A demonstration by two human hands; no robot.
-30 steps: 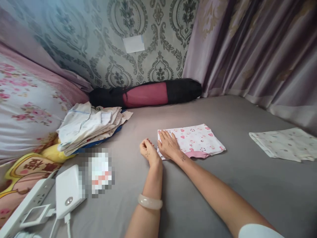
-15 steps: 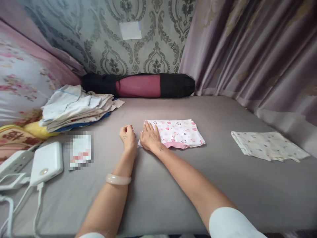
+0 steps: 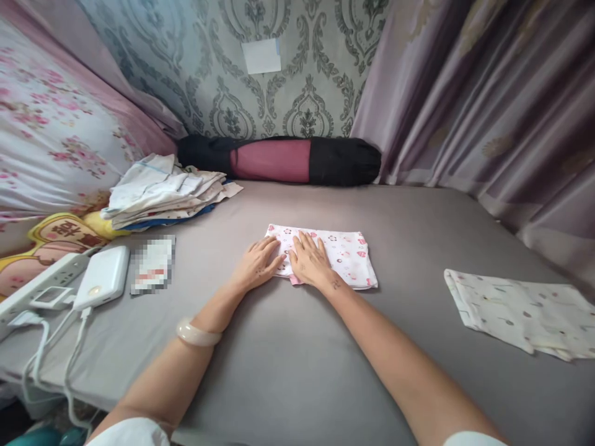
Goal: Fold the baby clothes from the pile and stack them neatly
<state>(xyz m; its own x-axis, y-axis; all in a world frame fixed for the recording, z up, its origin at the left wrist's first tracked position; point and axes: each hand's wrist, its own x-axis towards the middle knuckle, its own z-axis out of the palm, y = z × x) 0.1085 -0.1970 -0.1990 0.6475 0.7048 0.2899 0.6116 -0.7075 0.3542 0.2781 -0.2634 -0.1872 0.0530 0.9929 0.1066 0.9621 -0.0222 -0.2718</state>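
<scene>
A folded white cloth point(image 3: 349, 255) with pink and red prints lies flat in the middle of the grey sheet point(image 3: 288, 371). Both my hands rest on it. My left hand point(image 3: 258, 262) lies palm down over its left edge, fingers stretched out. Beside it, my right hand point(image 3: 310, 259) presses flat on the left half of the cloth with its fingers extended. A bit of pink trim shows at the cloth's near edge between the hands. Whether the cloth is a garment I cannot tell. Far to the right lies a second folded cloth point(image 3: 520, 313), cream with small dark prints.
A pile of folded cloths point(image 3: 162, 192) lies at the back left. Along the wall stretches a black and dark-pink long bag point(image 3: 272, 161). At the left are a white power bank point(image 3: 102, 279) with cables, a power strip point(image 3: 51, 282) and a blurred-out packet point(image 3: 152, 265).
My left hand was a closed fist left of the cloth; now it is open on the cloth. My right hand has shifted right across it. The pink trim shows less, and the view has turned slightly.
</scene>
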